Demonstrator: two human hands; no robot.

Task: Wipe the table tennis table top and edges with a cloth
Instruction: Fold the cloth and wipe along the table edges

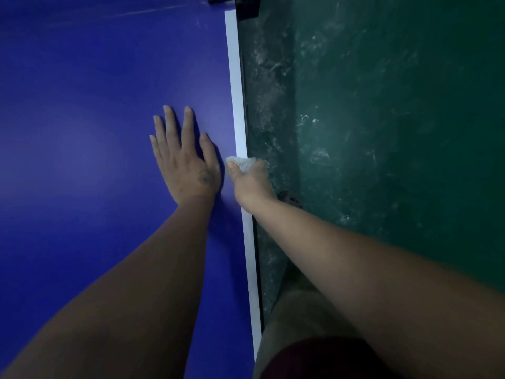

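Gripped a small white cloth (244, 162) in the right hand (250, 179), fingers curled round it and thumb on top. Pressed the cloth against the white edge (237, 91) of the blue table (82, 105), right at the rim beside the green floor (382, 132). Rested the left hand (185, 162) flat on the table just beside the right, fingers straight and slightly spread, holding nothing. Stood close against the table's side, a foot (290, 199) on the floor below the right wrist.
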